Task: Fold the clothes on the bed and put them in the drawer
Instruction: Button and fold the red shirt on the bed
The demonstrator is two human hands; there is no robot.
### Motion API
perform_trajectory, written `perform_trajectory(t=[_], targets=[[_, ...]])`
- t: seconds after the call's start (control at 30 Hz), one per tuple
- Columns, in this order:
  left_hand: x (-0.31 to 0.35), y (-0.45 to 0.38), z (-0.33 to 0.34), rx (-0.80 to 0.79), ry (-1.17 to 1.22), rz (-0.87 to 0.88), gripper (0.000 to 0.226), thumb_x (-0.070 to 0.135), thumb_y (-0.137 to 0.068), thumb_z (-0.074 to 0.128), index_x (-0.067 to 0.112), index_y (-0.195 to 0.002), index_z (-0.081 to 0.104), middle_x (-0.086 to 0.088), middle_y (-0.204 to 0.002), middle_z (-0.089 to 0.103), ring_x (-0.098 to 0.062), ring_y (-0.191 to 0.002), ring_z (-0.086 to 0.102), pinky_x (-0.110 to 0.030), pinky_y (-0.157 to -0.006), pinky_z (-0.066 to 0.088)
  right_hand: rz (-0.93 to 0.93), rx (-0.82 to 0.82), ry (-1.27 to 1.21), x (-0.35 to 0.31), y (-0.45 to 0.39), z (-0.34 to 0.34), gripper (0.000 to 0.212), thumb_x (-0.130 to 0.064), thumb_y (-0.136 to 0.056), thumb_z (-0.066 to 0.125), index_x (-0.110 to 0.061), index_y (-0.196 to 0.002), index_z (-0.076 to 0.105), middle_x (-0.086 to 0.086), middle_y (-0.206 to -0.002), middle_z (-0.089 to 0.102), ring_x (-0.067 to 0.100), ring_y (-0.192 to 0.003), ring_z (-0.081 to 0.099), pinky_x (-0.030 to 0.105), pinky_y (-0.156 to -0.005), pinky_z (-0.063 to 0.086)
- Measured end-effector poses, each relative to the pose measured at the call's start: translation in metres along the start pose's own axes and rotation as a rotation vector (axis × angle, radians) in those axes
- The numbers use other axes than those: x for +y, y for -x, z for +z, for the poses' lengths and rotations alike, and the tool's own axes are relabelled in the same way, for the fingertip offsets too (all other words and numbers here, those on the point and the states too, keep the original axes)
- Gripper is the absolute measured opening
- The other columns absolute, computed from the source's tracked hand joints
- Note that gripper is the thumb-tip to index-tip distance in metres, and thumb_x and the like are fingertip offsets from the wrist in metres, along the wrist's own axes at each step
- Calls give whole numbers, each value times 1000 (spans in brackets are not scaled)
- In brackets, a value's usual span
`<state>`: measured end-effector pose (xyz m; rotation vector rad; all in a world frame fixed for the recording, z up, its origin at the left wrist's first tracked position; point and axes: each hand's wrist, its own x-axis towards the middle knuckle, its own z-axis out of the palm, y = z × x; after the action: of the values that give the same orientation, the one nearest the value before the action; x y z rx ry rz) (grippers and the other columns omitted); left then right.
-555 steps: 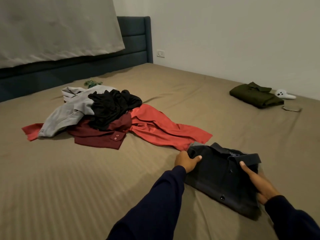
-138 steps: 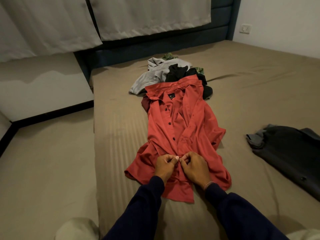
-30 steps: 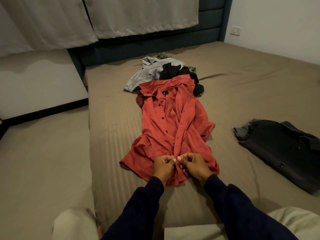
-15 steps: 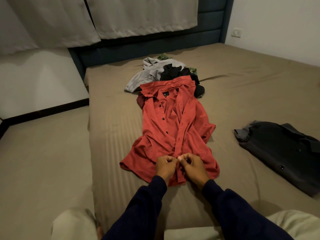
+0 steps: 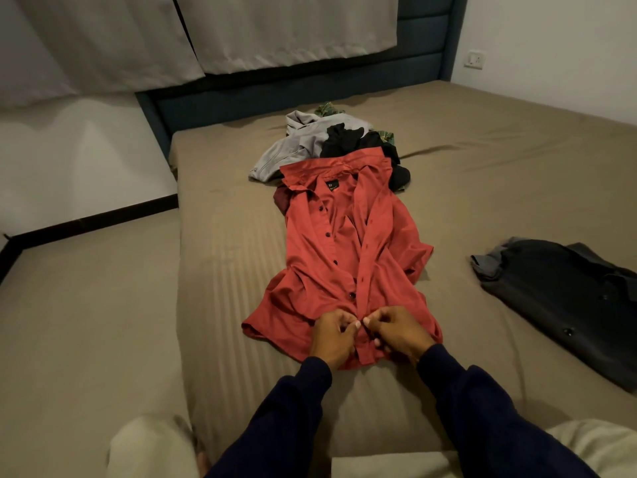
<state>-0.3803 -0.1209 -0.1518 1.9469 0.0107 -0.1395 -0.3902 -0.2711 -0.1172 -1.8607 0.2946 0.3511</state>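
Both sets of fingers are curled in tight, thumb against forefinger, pinching the front placket of 1 red shirt (image 5: pixel 344 257) near its hem. The left hand (image 5: pixel 332 336) has the edge with the dark buttons; the right hand (image 5: pixel 396 331) has the opposite edge, and the 2 sets of fingertips nearly meet over the seam. Both arms wear dark navy sleeves.

The red shirt lies face up and lengthwise on the bed (image 5: pixel 482 160), collar pointing to the headboard (image 5: pixel 310 88), its front open above the hands, with 5 dark buttons showing along the left edge.

At the collar end sits 1 heap of unfolded clothes: a grey garment (image 5: pixel 293 146), a black garment (image 5: pixel 351 139), a scrap of green cloth (image 5: pixel 329 108) and a sliver of maroon (image 5: pixel 281 201) under the red collar. To the right, well apart, lies 1 folded dark shirt (image 5: pixel 565 305).

2 pale curtains (image 5: pixel 275 25) hang above the headboard, and 1 wall socket (image 5: pixel 475 59) sits at the far right.
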Motion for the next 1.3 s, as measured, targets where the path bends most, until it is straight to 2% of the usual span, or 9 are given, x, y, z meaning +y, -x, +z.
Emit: perform_trajectory(t=[0.17,0.27,0.33,0.53,0.73,0.87,1.0,1.13,1.3], targets=[[21,-8,-14,-222,-135,-43,34,11,-85,68,19,-52,62,5,-48,60,-7,-41,52,-26,-51,48,-389,442,175,-20,-23,5,16,-24,-90,72,-12,-83,64,-3,-75,67,11,-66,62,30,-64,50],[42,-22,-22,31,-315,83,25,28,-70,64,9,-55,63,-5,-53,64,-19,-53,61,-34,-56,49,-393,471,242,-27,-50,14,30,-25,-82,79,-9,-87,55,6,-84,62,24,-71,60,35,-67,48],[46,-38,-20,217,-385,156,17,23,-76,63,10,-65,65,-6,-64,67,-26,-66,63,-38,-63,49,-292,499,357,-24,-68,16,30,-24,-80,77,-7,-90,55,12,-92,62,31,-83,59,38,-72,47],[25,-67,-2,125,-563,99,18,26,-84,69,8,-80,71,-13,-83,69,-34,-87,65,-44,-75,50,-253,600,378,-12,-71,15,13,-17,-75,67,-6,-68,67,12,-67,68,33,-68,64,34,-60,45],[27,-63,5,177,-526,89,16,30,-79,75,14,-81,75,-7,-83,74,-29,-86,69,-37,-73,55,-388,504,253,2,-65,-1,8,-12,-85,69,-13,-82,76,-2,-80,76,12,-73,68,29,-75,54],[21,-64,6,150,-186,5,11,20,-79,79,16,-69,76,-2,-68,73,-17,-67,69,-38,-65,55,-493,438,140,8,-56,1,9,-20,-90,73,-22,-82,77,-13,-78,74,1,-74,68,22,-70,52],[22,-62,5,106,151,-33,36,3,-85,71,22,-55,72,6,-55,67,-8,-57,57,-32,-61,50,-539,412,123,7,-53,5,12,-21,-92,70,-22,-86,80,-13,-79,75,1,-75,68,27,-69,54],[28,-57,2,86,328,-79,19,-1,-91,65,7,-76,73,1,-61,67,-2,-53,56,-16,-56,47,-549,463,165,11,-53,8,24,-39,-88,63,-23,-92,81,-12,-85,76,2,-80,67,33,-75,56],[24,-59,1,96,378,-96,11,1,-92,65,3,-85,72,-2,-65,67,0,-52,57,-14,-55,47,-608,486,158,10,-48,14,12,-23,-90,72,-21,-98,81,-12,-90,76,-1,-81,68,15,-74,51]])
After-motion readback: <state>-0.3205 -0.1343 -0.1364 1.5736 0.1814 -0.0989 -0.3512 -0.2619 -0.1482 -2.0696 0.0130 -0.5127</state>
